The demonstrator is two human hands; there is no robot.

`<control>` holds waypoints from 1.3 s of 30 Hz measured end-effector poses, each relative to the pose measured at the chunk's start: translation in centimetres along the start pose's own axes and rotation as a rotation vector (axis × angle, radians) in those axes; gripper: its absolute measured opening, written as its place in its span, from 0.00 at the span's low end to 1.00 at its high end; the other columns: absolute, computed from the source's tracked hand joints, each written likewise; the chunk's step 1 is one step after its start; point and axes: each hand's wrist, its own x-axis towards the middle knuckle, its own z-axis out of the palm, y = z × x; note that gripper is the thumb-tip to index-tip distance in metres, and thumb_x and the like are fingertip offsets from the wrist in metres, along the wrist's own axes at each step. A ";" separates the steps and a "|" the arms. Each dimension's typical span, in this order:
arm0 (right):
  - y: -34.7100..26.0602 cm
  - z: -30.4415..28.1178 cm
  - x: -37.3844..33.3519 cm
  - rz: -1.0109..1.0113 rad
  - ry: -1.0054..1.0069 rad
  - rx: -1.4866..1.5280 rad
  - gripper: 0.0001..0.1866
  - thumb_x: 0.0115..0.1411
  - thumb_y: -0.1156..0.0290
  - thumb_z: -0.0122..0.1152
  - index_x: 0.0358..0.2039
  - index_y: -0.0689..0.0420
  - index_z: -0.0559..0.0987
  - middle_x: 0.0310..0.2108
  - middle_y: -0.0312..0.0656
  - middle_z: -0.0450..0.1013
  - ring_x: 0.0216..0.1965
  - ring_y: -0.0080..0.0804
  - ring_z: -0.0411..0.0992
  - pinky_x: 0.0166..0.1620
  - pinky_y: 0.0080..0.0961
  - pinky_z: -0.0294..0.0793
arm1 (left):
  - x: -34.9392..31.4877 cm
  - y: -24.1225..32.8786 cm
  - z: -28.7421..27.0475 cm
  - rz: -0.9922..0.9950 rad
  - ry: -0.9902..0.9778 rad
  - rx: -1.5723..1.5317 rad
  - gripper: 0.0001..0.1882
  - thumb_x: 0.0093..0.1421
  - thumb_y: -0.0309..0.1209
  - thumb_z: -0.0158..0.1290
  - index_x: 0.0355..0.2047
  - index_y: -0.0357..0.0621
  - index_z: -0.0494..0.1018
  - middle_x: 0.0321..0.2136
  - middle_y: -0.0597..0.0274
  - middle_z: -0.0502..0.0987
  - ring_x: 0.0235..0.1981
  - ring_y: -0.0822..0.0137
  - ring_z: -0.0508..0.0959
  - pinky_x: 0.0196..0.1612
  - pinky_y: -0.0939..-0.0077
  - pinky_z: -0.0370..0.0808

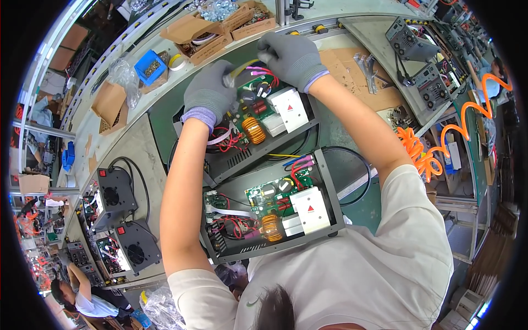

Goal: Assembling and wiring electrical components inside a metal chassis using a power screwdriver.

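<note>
One yellow strand (241, 69): twelve o'clock, over the upper unit (234, 164)
Left hand (210, 91): fingers curled, pinching one end
Right hand (292, 58): fingers pinching the other

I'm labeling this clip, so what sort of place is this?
Likely an electronics assembly workshop: an open metal case holding a green circuit board, a blue bin of small parts, and a coiled orange hose.

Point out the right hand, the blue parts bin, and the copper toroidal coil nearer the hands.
Right hand (295, 59): head view, back of the gray glove.
Blue parts bin (146, 57): head view, its inner wall.
Copper toroidal coil (253, 130): head view, middle of the windings.
</note>
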 end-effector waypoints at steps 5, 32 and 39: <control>3.7 -0.4 -1.2 -0.251 -0.003 0.518 0.12 0.60 0.65 0.63 0.44 0.49 0.84 0.41 0.41 0.79 0.43 0.42 0.77 0.51 0.38 0.75 | 0.4 0.0 0.3 -0.067 0.021 0.023 0.19 0.60 0.41 0.56 0.51 0.55 0.77 0.48 0.57 0.81 0.50 0.53 0.79 0.54 0.61 0.75; -0.7 -1.6 -1.9 -0.307 -0.136 -0.257 0.07 0.60 0.61 0.59 0.35 0.44 0.83 0.29 0.37 0.78 0.43 0.35 0.76 0.55 0.40 0.66 | -0.3 -0.2 2.3 0.069 0.063 -0.153 0.25 0.59 0.35 0.62 0.57 0.46 0.74 0.47 0.51 0.81 0.47 0.60 0.82 0.52 0.69 0.76; -0.3 -0.6 -2.1 -0.343 -0.014 -0.179 0.08 0.59 0.57 0.62 0.35 0.42 0.84 0.29 0.37 0.78 0.42 0.35 0.76 0.56 0.40 0.66 | -0.1 -0.4 2.7 0.025 0.049 -0.179 0.19 0.61 0.47 0.58 0.52 0.64 0.77 0.55 0.67 0.76 0.57 0.54 0.73 0.60 0.51 0.65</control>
